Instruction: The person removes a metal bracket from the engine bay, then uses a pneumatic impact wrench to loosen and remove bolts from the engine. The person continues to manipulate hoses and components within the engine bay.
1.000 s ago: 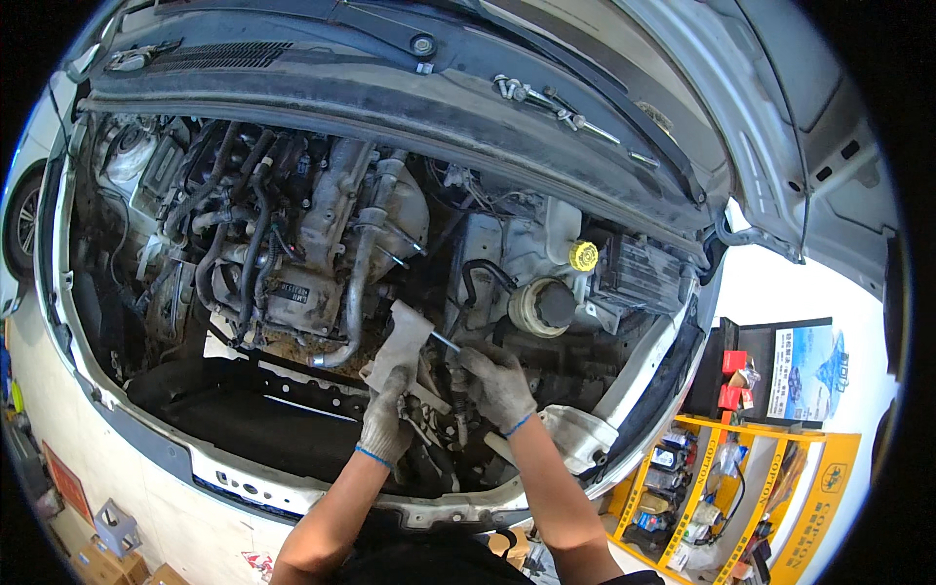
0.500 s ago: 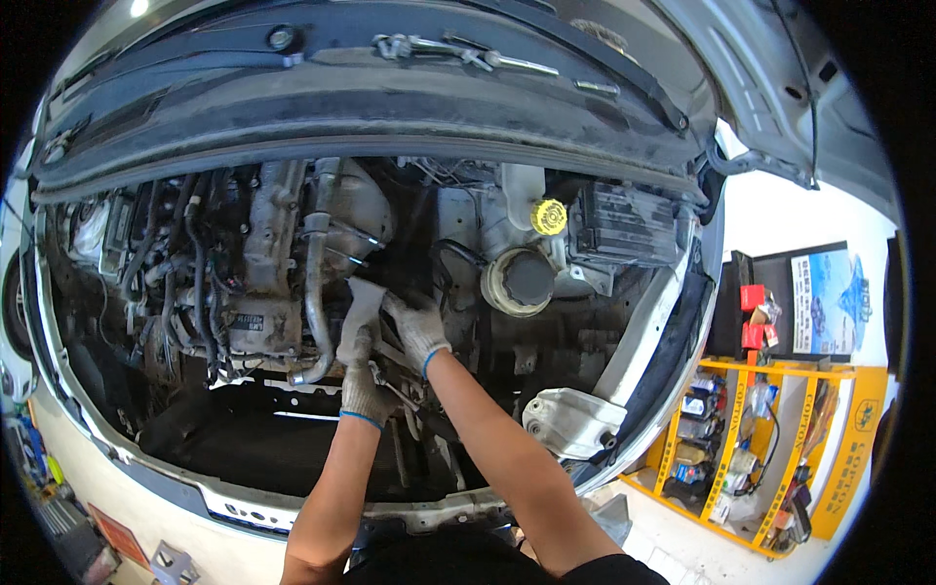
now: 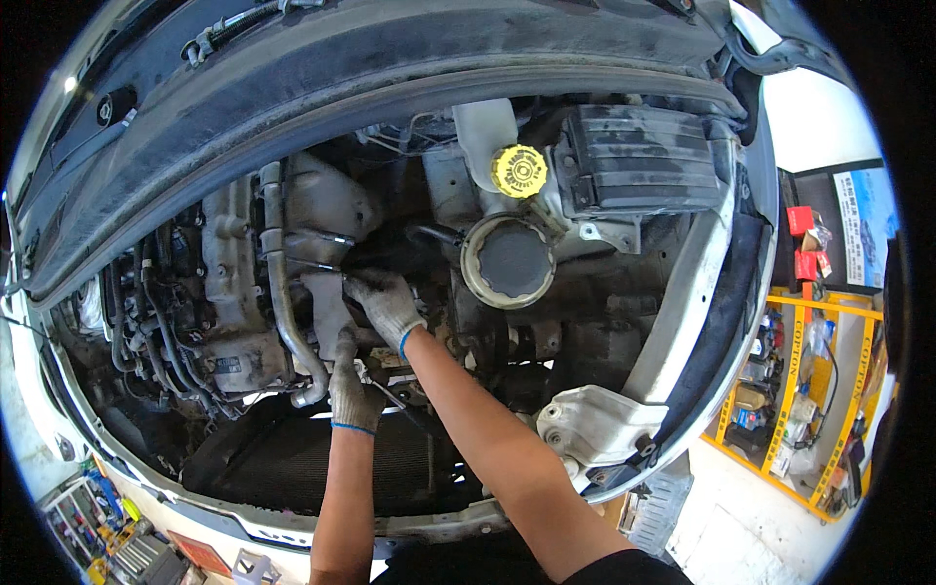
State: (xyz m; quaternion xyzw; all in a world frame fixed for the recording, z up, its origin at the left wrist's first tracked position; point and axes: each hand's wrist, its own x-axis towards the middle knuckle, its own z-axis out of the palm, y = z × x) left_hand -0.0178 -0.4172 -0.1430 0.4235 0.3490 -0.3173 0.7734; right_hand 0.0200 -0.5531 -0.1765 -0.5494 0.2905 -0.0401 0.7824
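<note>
Both my hands wear grey knit gloves with blue cuffs and work inside an open engine bay. A flat, light grey metal bracket (image 3: 330, 308) stands beside the bent metal pipe (image 3: 283, 297). My left hand (image 3: 355, 398) is closed at the bracket's lower end, thumb pointing up along it. Close to its upper right edge is my right hand (image 3: 386, 307), fingers curled downward with dirty tips; what they grip is hidden. Two shiny studs (image 3: 331, 267) stick out from the dark housing just above the bracket. A thin metal rod (image 3: 395, 398) shows to the right of my left hand.
The engine (image 3: 229, 336) with hoses lies left. Right are a reservoir with a yellow cap (image 3: 519, 172), a round opening (image 3: 509, 261), a black battery box (image 3: 634, 161) and a white metal mount (image 3: 604, 424). Along the front runs the radiator (image 3: 312, 473). A yellow shelf (image 3: 770, 468) stands outside.
The view has shifted closer and toward the right of the bay. My right hand has come nearer to the bracket's edge and studs. My left hand stays at its lower end.
</note>
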